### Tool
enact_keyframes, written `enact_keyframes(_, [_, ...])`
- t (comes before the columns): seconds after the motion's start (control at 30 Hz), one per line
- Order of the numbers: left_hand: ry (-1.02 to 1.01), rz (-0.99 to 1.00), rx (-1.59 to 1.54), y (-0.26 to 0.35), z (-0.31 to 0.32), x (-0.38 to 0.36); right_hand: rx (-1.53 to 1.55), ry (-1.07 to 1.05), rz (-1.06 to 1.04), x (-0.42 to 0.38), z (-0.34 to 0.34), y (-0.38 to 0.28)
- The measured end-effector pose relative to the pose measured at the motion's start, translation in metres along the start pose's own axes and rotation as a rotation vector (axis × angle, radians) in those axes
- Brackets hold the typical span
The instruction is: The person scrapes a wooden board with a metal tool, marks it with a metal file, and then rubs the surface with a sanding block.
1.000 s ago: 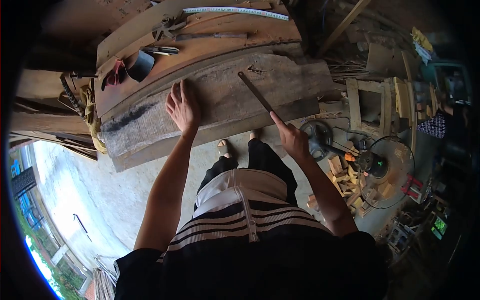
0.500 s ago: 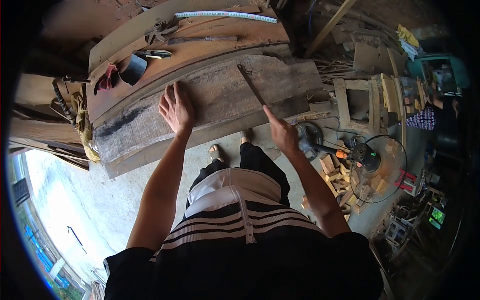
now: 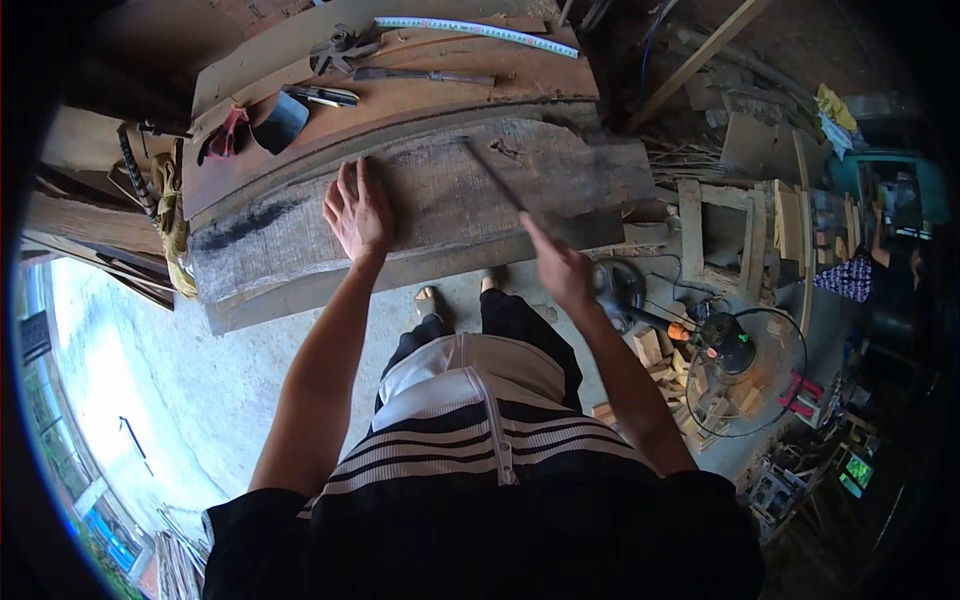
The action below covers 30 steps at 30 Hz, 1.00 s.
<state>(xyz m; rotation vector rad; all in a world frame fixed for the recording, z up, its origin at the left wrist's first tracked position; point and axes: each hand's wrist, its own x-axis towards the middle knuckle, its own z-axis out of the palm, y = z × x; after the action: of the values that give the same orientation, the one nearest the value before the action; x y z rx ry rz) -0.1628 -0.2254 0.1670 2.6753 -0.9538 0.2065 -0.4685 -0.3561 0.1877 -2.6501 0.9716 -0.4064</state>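
Observation:
A weathered wooden board (image 3: 430, 205) with rough, uneven edges lies across the bench in front of me. My left hand (image 3: 360, 212) presses flat on its left-middle part, fingers stretched out. In my right hand (image 3: 560, 265), at the board's near edge, is a long thin dark metal bar (image 3: 492, 180), its kind not clear. My fingers are wrapped round its near end, and its far end reaches over the board, slightly blurred. A dark knot or hole (image 3: 505, 150) shows in the wood just right of the bar.
Along the bench's back lie a tape-measure strip (image 3: 475, 30), a chisel-like tool (image 3: 425, 76), a metal clamp-like piece (image 3: 340, 48), a knife (image 3: 325, 95) and a red-handled tool (image 3: 225, 135). To the right are a standing fan (image 3: 725, 343), wood offcuts (image 3: 655, 350) and another person (image 3: 890, 260).
The bar's far end has swung left across the board, away from the dark knot. My left hand stays on the wood. The whole view has shifted slightly.

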Motion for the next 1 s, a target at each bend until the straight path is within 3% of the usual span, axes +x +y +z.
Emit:
enact_keyframes(0.13, [-0.017,-0.008,-0.017,0.000,0.000,0.000,-0.064,-0.029,-0.069,0.014,0.003,0.008])
enact_keyframes(0.17, [-0.027,-0.009,-0.007,-0.001,0.001,0.000,-0.011,-0.072,0.011,0.003,-0.009,0.023])
enact_keyframes(0.27, [-0.006,-0.010,-0.011,0.000,0.001,0.000,-0.110,-0.052,-0.072,-0.015,-0.037,0.052])
enact_keyframes(0.4, [-0.007,-0.005,0.017,0.000,0.000,0.000,-0.097,-0.123,-0.019,-0.006,-0.025,0.034])
enact_keyframes(0.47, [0.006,-0.001,-0.018,0.001,-0.001,0.001,-0.067,-0.092,-0.138,0.007,-0.019,0.014])
enact_keyframes(0.63, [0.000,-0.028,0.000,0.003,-0.002,0.001,-0.193,-0.164,-0.054,-0.029,-0.041,0.074])
enact_keyframes(0.7, [-0.001,-0.028,0.006,0.003,-0.003,0.001,-0.122,-0.042,0.080,-0.039,-0.048,0.083])
enact_keyframes(0.8, [-0.005,-0.030,0.007,0.003,-0.004,0.000,-0.107,0.037,0.028,-0.030,-0.041,0.075])
enact_keyframes(0.93, [0.002,0.002,-0.010,0.003,-0.004,-0.001,-0.117,-0.086,-0.115,-0.018,-0.042,0.056])
enact_keyframes(1.0, [0.009,-0.002,-0.038,0.005,-0.009,-0.001,0.040,0.038,-0.028,-0.024,-0.035,0.082])
